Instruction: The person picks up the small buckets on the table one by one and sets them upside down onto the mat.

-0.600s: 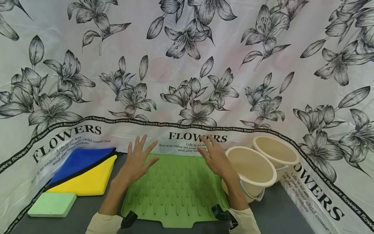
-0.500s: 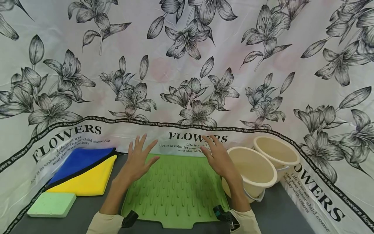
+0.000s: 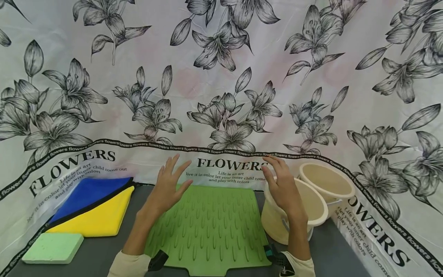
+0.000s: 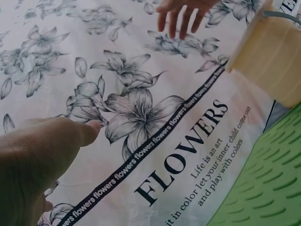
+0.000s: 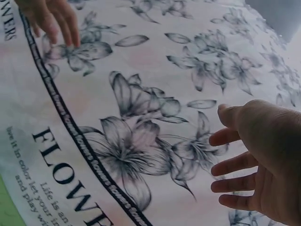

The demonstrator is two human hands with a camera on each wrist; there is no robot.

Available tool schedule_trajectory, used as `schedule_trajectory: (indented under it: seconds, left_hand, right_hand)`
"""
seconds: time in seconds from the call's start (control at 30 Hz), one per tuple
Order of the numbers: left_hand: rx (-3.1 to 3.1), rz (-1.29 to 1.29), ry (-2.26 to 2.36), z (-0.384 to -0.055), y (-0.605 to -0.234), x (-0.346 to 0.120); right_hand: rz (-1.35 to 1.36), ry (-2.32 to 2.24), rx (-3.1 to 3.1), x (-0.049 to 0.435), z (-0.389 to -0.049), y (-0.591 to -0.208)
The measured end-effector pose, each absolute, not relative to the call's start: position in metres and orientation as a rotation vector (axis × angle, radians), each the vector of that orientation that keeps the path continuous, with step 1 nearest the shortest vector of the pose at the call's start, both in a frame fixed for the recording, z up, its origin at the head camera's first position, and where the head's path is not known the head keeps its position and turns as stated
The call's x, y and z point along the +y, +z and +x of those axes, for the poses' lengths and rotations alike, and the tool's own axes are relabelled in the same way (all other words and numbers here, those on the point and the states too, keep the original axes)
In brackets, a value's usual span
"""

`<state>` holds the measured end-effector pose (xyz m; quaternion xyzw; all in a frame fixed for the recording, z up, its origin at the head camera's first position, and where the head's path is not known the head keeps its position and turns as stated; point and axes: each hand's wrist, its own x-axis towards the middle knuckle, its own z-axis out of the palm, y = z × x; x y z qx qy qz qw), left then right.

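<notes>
Both hands are raised with fingers spread, holding nothing. The left hand (image 3: 168, 189) hovers over the left back part of a green ridged mat (image 3: 211, 231); in its own wrist view the left thumb (image 4: 84, 134) shows against the flowered sheet. My right hand (image 3: 284, 188) is held in front of the nearer cream bucket (image 3: 316, 209) and overlaps its rim in the head view. In the right wrist view the right hand's fingers (image 5: 235, 183) are loosely extended. Behind the nearer bucket stands a second cream bucket (image 3: 327, 180) with a wire handle.
On the left lie a folded blue and yellow cloth (image 3: 100, 215) with black trim and a pale green block (image 3: 53, 248), on a dark grey tabletop (image 3: 104, 257). A white sheet (image 3: 221, 96) printed with flowers hangs behind and along the sides.
The right hand has moved right, from the mat's right side to in front of the nearer bucket. The left hand stays nearly in place, and the head view has shifted slightly.
</notes>
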<state>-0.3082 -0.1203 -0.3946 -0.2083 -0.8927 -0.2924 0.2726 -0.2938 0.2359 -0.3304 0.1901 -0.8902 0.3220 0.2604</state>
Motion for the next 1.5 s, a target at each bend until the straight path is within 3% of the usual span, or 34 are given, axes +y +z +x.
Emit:
schedule_trajectory:
  seconds: [0.33,0.77,1.2,1.5]
  left_hand:
    - [-2.313,-0.652,-1.026,-0.314,-0.387,-0.11]
    - [-2.27,-0.705,-1.13,-0.304,-0.389,-0.09]
    - [-2.298,-0.691,-1.271,-0.292,-0.39,-0.064]
    - [-2.377,-0.927,-1.376,-0.279,-0.404,-0.015]
  right_hand:
    - [0.342,0.799,-2.329,0.271,-0.271,-0.326]
    - [-0.41,0.869,-2.724,0.339,-0.253,-0.326]
    - [-0.297,1.175,-2.917,0.373,-0.255,-0.347]
    - [-0.199,1.031,-2.858,0.362,-0.251,-0.343]
